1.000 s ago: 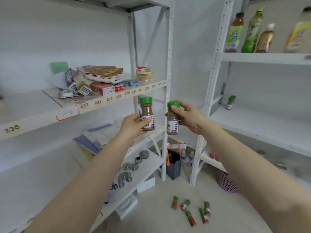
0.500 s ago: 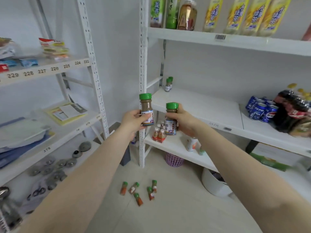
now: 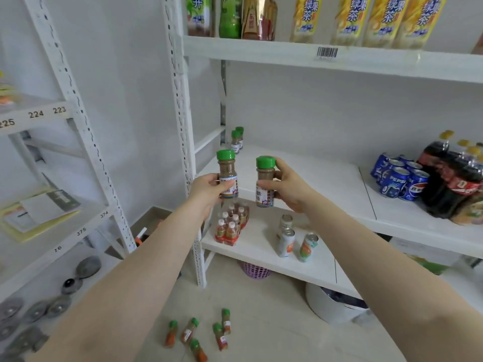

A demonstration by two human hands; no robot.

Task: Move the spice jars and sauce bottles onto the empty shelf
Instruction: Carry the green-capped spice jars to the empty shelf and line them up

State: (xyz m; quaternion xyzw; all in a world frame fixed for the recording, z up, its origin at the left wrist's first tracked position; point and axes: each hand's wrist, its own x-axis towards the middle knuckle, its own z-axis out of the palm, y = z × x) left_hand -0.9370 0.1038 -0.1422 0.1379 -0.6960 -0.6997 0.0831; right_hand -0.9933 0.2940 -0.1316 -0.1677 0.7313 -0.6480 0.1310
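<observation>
white metal shelving against a pale wall fills the view, and the middle shelf (image 3: 308, 176) lies just beyond both hands. one green-capped spice jar (image 3: 228, 174) is gripped upright by the left hand (image 3: 209, 189), fingers and thumb curled round its labelled lower half. a second spice jar (image 3: 265, 181) is held upright just to the right of it, apart from it, by the right hand (image 3: 288, 188), whose fingers wrap the jar's far side up to the cap while the thumb is pressed on the front. both jars are carried in the air in front of the shelf's edge. behind the left hand, at the back left corner of that shelf, two more jars (image 3: 237, 139) are seen standing. far to the right of the right hand, blue cans (image 3: 401, 180) and dark cola bottles (image 3: 449, 176) are set on the same shelf. below the hands, a pack of small bottles (image 3: 231, 226) and three cans (image 3: 294, 239) are seen on the lower shelf. on the floor beneath the forearms, small sauce bottles (image 3: 198, 333) are scattered.
</observation>
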